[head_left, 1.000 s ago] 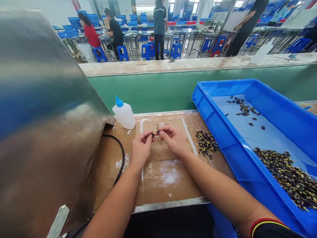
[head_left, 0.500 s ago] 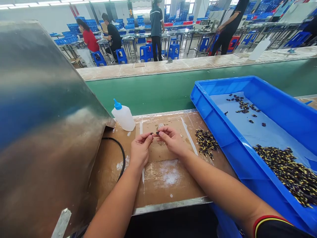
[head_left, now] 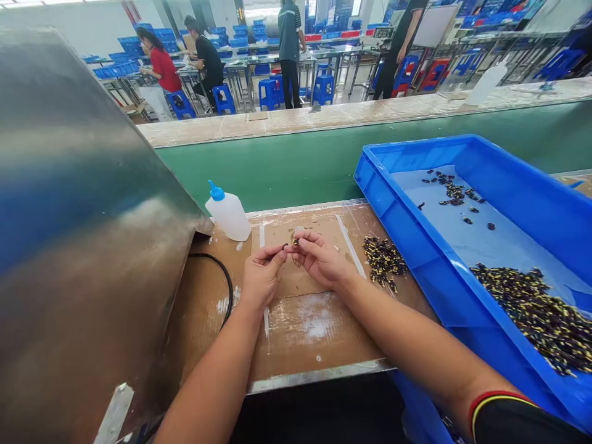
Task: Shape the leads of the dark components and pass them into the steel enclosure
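One small dark piece pinched in the left hand, one dark-yellow piece in the right hand; hands nearly meeting above the middle of the surface. Loose pile of black-yellow parts to the right, just beside the blue bin, which holds more. White bottle stands left, near the far edge

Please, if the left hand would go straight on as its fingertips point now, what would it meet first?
Most likely the right hand, whose fingertips are just beyond those of the left hand; whether they touch is hard to tell from this view.
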{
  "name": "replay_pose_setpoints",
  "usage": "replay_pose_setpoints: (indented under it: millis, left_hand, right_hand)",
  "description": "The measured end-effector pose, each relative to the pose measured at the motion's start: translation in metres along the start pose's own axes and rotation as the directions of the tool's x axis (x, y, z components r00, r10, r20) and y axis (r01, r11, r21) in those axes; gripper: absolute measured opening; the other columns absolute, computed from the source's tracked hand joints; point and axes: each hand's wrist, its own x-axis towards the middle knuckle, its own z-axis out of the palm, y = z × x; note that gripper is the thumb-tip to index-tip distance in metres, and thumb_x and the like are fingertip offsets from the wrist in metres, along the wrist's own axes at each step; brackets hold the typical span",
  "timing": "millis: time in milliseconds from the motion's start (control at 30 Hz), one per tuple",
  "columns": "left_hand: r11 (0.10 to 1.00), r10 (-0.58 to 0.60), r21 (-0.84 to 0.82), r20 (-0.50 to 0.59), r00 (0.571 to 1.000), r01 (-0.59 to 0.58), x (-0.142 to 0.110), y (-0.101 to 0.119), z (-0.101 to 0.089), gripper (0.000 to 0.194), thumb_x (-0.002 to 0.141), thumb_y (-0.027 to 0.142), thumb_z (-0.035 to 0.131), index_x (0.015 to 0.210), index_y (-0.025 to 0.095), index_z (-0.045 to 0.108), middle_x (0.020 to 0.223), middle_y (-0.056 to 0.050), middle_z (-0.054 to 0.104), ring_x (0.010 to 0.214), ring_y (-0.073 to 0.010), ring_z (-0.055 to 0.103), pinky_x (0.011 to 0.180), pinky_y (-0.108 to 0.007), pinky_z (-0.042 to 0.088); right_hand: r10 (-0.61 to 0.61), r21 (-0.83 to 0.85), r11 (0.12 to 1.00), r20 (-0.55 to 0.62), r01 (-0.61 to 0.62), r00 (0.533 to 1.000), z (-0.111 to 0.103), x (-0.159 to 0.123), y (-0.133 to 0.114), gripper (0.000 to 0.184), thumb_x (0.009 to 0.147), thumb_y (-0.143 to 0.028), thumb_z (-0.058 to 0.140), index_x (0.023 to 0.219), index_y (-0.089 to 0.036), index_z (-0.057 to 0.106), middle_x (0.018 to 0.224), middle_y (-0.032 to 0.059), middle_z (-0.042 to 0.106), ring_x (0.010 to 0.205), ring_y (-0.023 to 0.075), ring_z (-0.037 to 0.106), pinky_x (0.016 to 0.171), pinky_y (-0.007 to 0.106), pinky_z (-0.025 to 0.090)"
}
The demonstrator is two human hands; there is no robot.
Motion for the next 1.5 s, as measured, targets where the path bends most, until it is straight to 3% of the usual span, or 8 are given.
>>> replay_pose_setpoints:
  millis: [200,533,800,967,1167,1267,1367,1500]
  left_hand:
    - [0.994,-0.027,-0.105,-0.003,1.0,0.026,-0.004,0.011,0.01,0.034,0.068,0.036,0.094,0.084,0.016,0.072,0.094,-0.009,0.078,0.087,-0.0179,0.074,0.084,-0.03,0.06]
    - [0.982,-0.109,-0.163,-0.078,0.991,0.096,0.003,0.015,0.006,0.041,0.056,0.03,0.1,0.083,0.014,0.072,0.087,-0.006,0.077,0.076,-0.0123,0.073,0.071,-0.019,0.059]
    - [0.979,0.106,0.183,-0.063,0.992,-0.093,-0.001,0.004,0.004,0.035,0.079,0.041,0.086,0.094,0.014,0.07,0.091,-0.01,0.077,0.083,-0.0201,0.075,0.083,-0.035,0.063]
    - [0.815,0.345,0.488,0.023,0.938,-0.312,-0.005,0.004,0.0,0.022,0.086,0.035,0.079,0.1,0.018,0.077,0.099,-0.009,0.077,0.092,-0.02,0.074,0.086,-0.032,0.06]
    - [0.39,0.602,0.709,0.287,0.745,-0.588,-0.005,0.012,-0.006,0.015,0.092,0.023,0.073,0.106,0.024,0.077,0.106,-0.005,0.077,0.097,-0.0193,0.073,0.092,-0.035,0.059]
    - [0.324,0.628,0.7,0.345,0.698,-0.637,-0.005,0.016,-0.008,0.014,0.092,0.02,0.071,0.104,0.024,0.078,0.11,-0.005,0.077,0.102,-0.02,0.074,0.097,-0.036,0.059]
    - [0.423,0.597,0.668,0.303,0.742,-0.613,-0.005,0.016,-0.007,0.012,0.091,0.023,0.073,0.1,0.024,0.079,0.11,-0.006,0.077,0.101,-0.0214,0.074,0.098,-0.038,0.06]
    - [0.865,0.362,0.374,-0.001,0.932,-0.335,-0.003,0.015,-0.002,0.014,0.082,0.032,0.084,0.091,0.022,0.081,0.1,-0.007,0.079,0.094,-0.02,0.075,0.091,-0.034,0.061]
  right_hand:
    - [-0.055,-0.021,0.998,-0.039,0.054,0.998,-0.003,0.002,0.0,0.03,0.079,-0.038,0.089,0.097,-0.024,0.069,0.089,-0.0001,0.076,0.086,0.014,0.075,0.074,0.021,0.06]
    - [-0.3,-0.478,0.842,-0.027,0.251,0.954,0.003,-0.004,0.002,0.032,0.088,-0.047,0.079,0.105,-0.02,0.072,0.088,0.0044,0.075,0.079,0.0156,0.072,0.072,0.029,0.062]
    - [-0.404,-0.533,0.777,-0.016,0.334,0.915,0.009,-0.01,0.006,0.028,0.089,-0.045,0.078,0.104,-0.022,0.073,0.1,0.0053,0.074,0.082,0.0156,0.072,0.081,0.033,0.066]
    - [-0.267,-0.338,0.915,-0.1,0.22,0.958,0.01,-0.008,0.007,0.029,0.083,-0.044,0.084,0.1,-0.023,0.073,0.1,0.0028,0.073,0.095,0.0175,0.074,0.082,0.03,0.066]
    - [-0.101,-0.1,0.991,-0.148,0.087,0.984,0.007,-0.004,0.005,0.034,0.075,-0.041,0.091,0.096,-0.023,0.071,0.096,0.0008,0.074,0.097,0.0169,0.074,0.083,0.027,0.065]
    - [-0.044,-0.058,0.998,-0.126,0.037,0.991,0.007,-0.005,0.003,0.034,0.074,-0.038,0.092,0.095,-0.023,0.071,0.098,0.0007,0.075,0.098,0.0164,0.074,0.084,0.027,0.064]
    - [-0.032,-0.055,0.998,-0.11,0.026,0.993,0.006,-0.005,0.002,0.033,0.074,-0.037,0.092,0.094,-0.022,0.071,0.099,0.0005,0.076,0.097,0.0158,0.074,0.084,0.026,0.064]
    - [-0.112,-0.156,0.983,-0.076,0.099,0.991,0.009,-0.007,0.001,0.031,0.08,-0.042,0.087,0.098,-0.023,0.071,0.098,0.0021,0.077,0.095,0.0166,0.075,0.08,0.026,0.064]
